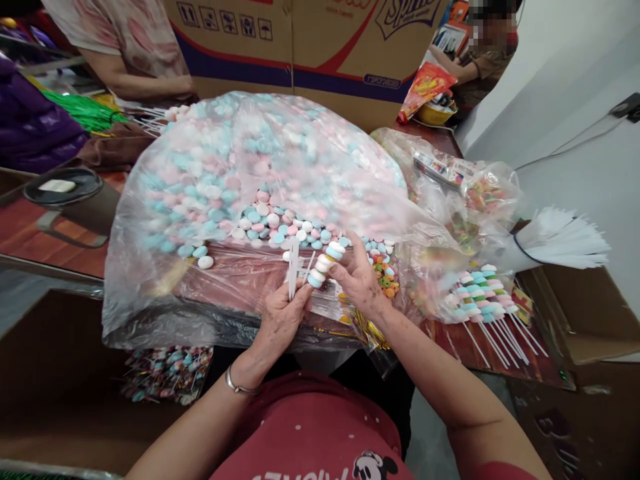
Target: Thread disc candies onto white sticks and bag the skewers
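Observation:
My left hand (281, 312) is closed around several thin white sticks (293, 267) that point upward. Its fingertips also meet the lower end of a marshmallow skewer (324, 263), a tilted stack of white and pale blue pieces with yellowish bits between. The thumb and fingers of my right hand (364, 285) grip that skewer from the right. Just beyond both hands lie loose pink, white and blue marshmallows (280, 223), spilling from a large clear plastic bag (215, 313). Orange and green ring candies (386, 279) sit beside my right hand, partly hidden by it.
Finished-looking marshmallow skewers (483, 293) lie at the right, near a bundle of white sticks (560, 240). A lidded mug (75, 207) stands left. Below it, an open carton (50, 373) holds wrapped sweets. A big cardboard box (300, 60) and two people are behind.

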{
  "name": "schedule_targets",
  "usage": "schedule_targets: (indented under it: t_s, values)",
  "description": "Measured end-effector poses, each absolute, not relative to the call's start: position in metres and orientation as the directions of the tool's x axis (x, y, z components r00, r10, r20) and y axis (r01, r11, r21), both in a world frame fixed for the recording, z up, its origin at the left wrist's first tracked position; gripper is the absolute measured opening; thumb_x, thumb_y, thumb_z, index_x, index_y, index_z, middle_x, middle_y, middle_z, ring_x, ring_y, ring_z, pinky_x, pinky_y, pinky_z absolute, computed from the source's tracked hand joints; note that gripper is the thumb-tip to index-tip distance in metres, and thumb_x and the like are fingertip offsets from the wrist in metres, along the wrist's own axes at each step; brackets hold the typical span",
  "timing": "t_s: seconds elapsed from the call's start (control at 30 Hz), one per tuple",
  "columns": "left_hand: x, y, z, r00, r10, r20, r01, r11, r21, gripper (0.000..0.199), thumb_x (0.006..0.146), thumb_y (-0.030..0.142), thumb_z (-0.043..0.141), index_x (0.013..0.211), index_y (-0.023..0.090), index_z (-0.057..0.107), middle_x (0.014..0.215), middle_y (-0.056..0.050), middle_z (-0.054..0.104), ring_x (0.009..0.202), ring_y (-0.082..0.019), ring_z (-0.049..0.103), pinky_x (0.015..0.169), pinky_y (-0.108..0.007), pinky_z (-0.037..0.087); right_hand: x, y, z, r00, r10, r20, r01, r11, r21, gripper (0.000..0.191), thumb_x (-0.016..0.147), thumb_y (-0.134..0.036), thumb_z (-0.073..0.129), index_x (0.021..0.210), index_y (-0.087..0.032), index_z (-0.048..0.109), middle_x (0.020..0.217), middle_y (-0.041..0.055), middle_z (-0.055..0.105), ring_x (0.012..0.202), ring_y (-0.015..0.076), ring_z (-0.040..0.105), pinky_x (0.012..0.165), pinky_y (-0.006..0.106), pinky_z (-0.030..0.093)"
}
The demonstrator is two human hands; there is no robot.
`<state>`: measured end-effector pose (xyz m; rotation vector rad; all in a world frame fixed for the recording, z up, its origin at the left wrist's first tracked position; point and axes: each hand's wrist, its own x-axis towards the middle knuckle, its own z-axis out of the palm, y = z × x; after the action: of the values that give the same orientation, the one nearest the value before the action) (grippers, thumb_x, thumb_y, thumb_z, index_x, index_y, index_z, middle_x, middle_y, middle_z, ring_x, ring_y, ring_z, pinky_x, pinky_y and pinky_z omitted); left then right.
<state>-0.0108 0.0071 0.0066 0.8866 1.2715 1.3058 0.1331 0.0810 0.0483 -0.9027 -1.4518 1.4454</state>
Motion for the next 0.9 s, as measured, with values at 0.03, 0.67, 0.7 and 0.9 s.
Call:
schedule_targets:
  t_s: [0.03,0.67,0.7,0.9]
  values:
    - [-0.01,0.006,0.009,-0.178,0.973,-0.15,-0.176,0.119,0.977,0.035,0.085,0.048,0.066,0.072,0.017,0.06,0.054,0.006,0.047,0.043,-0.006,0.033,0.042,-0.02,0.033,0.131,0.079,0.049,-0.343,0.937,0.067,-0.147,0.017,-0.989,0.08,0.077,-0.047,0.073,0.144,-0.026,0.034,0.11,0.0047,0.07,0.09,0.0175,0.069,0.081,0.033,0.058]
    - [0.012,-0.01,0.025,-0.122,0.977,-0.177,-0.209,0.149,0.966,0.029,0.077,0.043,0.074,0.08,0.015,0.067,0.066,0.0,0.062,0.05,-0.009,0.05,0.044,-0.019,0.04,0.158,0.045,0.067,-0.275,0.949,0.153,-0.238,0.087,-0.967,0.047,0.078,-0.04,0.07,0.117,-0.024,0.048,0.096,-0.0001,0.07,0.088,0.0155,0.067,0.08,0.03,0.057]
    - [0.012,-0.009,0.026,-0.137,0.973,-0.187,-0.207,0.157,0.966,0.03,0.075,0.043,0.075,0.086,0.015,0.069,0.068,0.0,0.064,0.053,-0.01,0.054,0.045,-0.02,0.043,0.168,0.041,0.076,-0.227,0.955,0.191,-0.195,0.148,-0.97,0.044,0.081,-0.039,0.067,0.119,-0.025,0.049,0.1,0.0007,0.07,0.089,0.0154,0.066,0.078,0.029,0.057]
    - [0.012,0.003,0.03,-0.21,0.946,-0.249,-0.298,0.18,0.937,0.036,0.064,0.04,0.079,0.085,0.013,0.068,0.05,0.007,0.05,0.036,-0.004,0.035,0.032,-0.013,0.023,0.292,0.038,0.12,0.19,0.885,0.425,0.574,0.251,-0.78,0.045,0.088,-0.032,0.051,0.132,-0.024,0.052,0.108,0.005,0.068,0.087,0.0175,0.063,0.075,0.033,0.054]
